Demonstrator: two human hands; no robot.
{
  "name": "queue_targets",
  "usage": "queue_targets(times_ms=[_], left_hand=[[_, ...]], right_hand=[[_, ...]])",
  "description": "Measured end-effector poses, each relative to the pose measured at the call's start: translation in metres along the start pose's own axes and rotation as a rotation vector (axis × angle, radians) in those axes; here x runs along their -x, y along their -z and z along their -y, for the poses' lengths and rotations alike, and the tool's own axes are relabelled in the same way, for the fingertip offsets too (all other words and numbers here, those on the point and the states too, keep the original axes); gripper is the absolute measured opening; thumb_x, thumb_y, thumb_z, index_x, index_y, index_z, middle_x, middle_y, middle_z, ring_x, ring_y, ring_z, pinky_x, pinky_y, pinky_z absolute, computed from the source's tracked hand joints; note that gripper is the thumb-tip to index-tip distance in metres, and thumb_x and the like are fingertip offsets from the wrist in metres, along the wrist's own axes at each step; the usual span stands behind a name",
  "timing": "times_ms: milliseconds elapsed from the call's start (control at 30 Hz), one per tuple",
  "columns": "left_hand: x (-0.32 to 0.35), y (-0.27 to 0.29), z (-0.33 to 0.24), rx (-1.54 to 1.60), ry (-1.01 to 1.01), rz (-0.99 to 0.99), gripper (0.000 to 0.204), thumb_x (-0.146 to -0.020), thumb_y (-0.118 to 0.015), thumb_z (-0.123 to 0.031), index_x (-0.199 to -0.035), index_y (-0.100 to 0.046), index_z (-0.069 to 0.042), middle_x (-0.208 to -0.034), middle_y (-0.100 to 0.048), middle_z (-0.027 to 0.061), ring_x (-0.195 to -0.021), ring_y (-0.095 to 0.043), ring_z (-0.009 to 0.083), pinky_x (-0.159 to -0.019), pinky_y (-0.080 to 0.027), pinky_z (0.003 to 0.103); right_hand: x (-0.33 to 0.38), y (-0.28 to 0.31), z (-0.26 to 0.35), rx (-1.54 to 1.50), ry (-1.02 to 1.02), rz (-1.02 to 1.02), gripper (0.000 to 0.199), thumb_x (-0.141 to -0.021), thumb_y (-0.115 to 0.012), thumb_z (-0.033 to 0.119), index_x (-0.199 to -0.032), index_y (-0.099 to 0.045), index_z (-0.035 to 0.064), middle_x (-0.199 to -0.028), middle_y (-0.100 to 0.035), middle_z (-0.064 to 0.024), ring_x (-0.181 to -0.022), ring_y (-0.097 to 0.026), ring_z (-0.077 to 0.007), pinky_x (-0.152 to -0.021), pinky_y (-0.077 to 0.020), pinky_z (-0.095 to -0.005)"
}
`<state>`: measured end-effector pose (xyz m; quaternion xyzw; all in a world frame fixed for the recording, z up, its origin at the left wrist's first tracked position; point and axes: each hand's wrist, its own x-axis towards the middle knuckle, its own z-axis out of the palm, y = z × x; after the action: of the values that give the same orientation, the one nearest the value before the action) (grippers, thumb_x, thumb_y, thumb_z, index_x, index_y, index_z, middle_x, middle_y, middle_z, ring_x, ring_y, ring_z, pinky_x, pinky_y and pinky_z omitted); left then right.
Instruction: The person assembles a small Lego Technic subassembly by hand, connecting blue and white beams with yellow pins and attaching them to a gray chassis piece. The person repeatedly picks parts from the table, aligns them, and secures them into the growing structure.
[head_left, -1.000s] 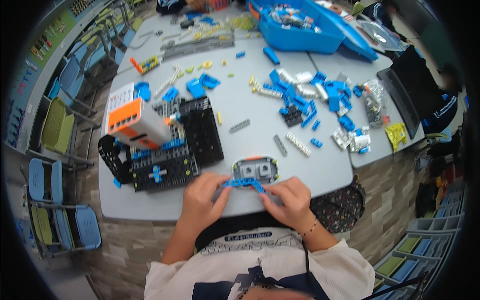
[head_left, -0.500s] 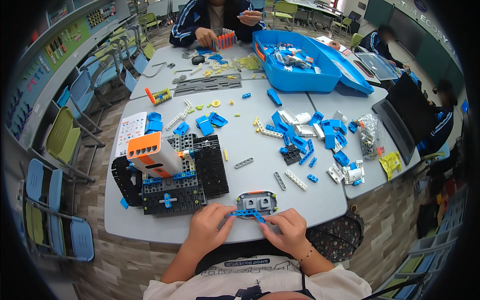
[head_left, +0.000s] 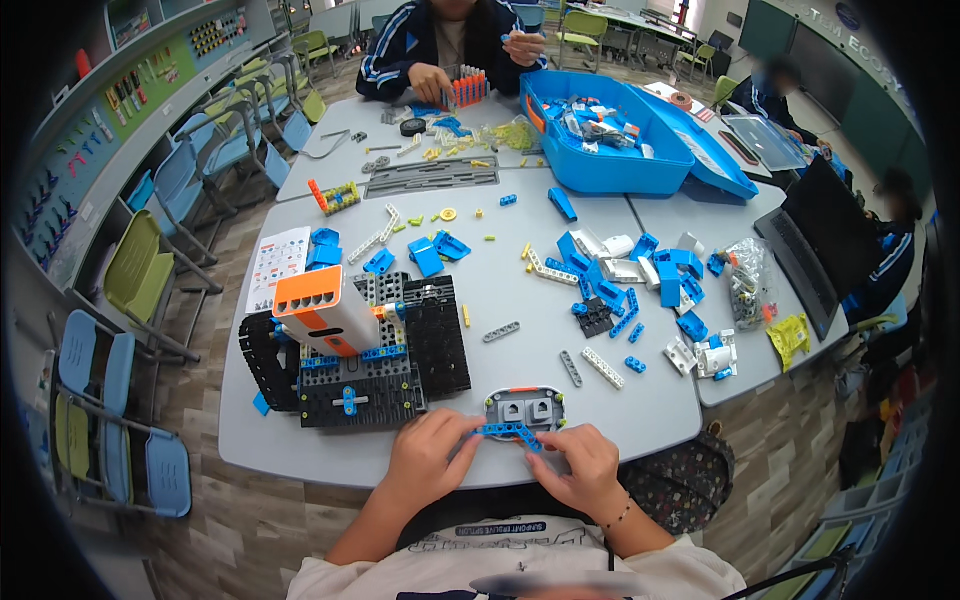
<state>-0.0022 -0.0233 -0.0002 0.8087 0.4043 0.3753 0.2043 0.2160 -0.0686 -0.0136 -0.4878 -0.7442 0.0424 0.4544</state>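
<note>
At the near table edge, a blue angled building beam with holes (head_left: 507, 430) spans the gap between my two hands. My left hand (head_left: 428, 455) pinches its left end between thumb and fingers. Its bent right end is gripped by my right hand (head_left: 585, 462). Just behind the beam lies a grey oval part (head_left: 525, 396) with two raised blocks, an orange strip and small green pins; the beam overlaps its near edge. Whether the two are joined I cannot tell. A tracked model (head_left: 350, 365) with a white-and-orange block on top stands left of my hands.
Blue and white bricks (head_left: 620, 270) lie heaped to the right, with grey and white beams (head_left: 603, 367) nearer. A blue bin (head_left: 610, 150) and a laptop (head_left: 800, 260) stand farther back. Across the table a person (head_left: 450, 60) handles an orange-and-grey piece (head_left: 468, 88).
My view has shifted slightly, so the table appears a little farther right. Both hands keep hold of the blue beam over the grey part's near edge.
</note>
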Motion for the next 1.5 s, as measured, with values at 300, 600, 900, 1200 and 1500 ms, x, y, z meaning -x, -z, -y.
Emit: queue_targets(times_ms=[300, 600, 900, 1200, 1500], left_hand=[[0.0027, -0.0033, 0.0049, 0.024, 0.033, -0.001, 0.02, -0.079, -0.072, -0.005, -0.099, -0.069, -0.005, -0.085, -0.064, 0.0099, -0.075, -0.063, 0.0282, -0.065, -0.049, 0.037], [-0.0002, -0.0018, 0.0017, 0.015, 0.025, 0.002, 0.02, -0.08, -0.071, -0.006, -0.1, -0.07, -0.005, -0.086, -0.065, 0.009, -0.077, -0.062, 0.0269, -0.066, -0.049, 0.036], [0.0011, -0.0032, 0.0019, 0.0, 0.02, -0.023, 0.021, -0.079, -0.073, -0.006, -0.1, -0.068, -0.005, -0.09, -0.068, 0.0087, -0.078, -0.064, 0.026, -0.067, -0.049, 0.035], [0.0011, -0.0032, 0.0046, -0.012, -0.015, -0.044, 0.017, -0.077, -0.075, -0.005, -0.091, -0.066, -0.005, -0.088, -0.07, 0.0084, -0.076, -0.065, 0.0262, -0.065, -0.05, 0.034], [0.0008, -0.0029, 0.0045, -0.023, -0.029, -0.052, 0.016, -0.075, -0.076, -0.004, -0.09, -0.067, -0.005, -0.087, -0.07, 0.0085, -0.074, -0.065, 0.0249, -0.062, -0.049, 0.033]], right_hand=[[0.0015, -0.0023, -0.0028, 0.018, 0.021, 0.058, 0.035, -0.067, -0.081, 0.004, -0.1, -0.072, 0.0072, -0.08, -0.065, -0.0043, -0.064, -0.06, -0.0199, -0.053, -0.0469, -0.0304], [0.0008, -0.0048, -0.0033, 0.045, 0.056, 0.041, 0.036, -0.067, -0.081, 0.003, -0.102, -0.072, 0.0074, -0.08, -0.064, -0.0029, -0.063, -0.059, -0.0178, -0.052, -0.045, -0.0285], [0.0028, -0.0043, -0.0049, 0.071, 0.085, 0.058, 0.035, -0.069, -0.079, 0.003, -0.103, -0.07, 0.0047, -0.08, -0.065, -0.0036, -0.06, -0.058, -0.0176, -0.051, -0.0444, -0.0282], [0.002, -0.0049, -0.0051, 0.086, 0.109, 0.055, 0.033, -0.07, -0.079, 0.003, -0.102, -0.07, 0.0036, -0.081, -0.065, -0.0036, -0.06, -0.059, -0.0167, -0.052, -0.0446, -0.0277], [0.0015, -0.0043, -0.0043, 0.089, 0.109, 0.054, 0.033, -0.07, -0.079, 0.003, -0.102, -0.071, 0.0045, -0.082, -0.065, -0.0033, -0.061, -0.059, -0.0161, -0.051, -0.0439, -0.0273]])
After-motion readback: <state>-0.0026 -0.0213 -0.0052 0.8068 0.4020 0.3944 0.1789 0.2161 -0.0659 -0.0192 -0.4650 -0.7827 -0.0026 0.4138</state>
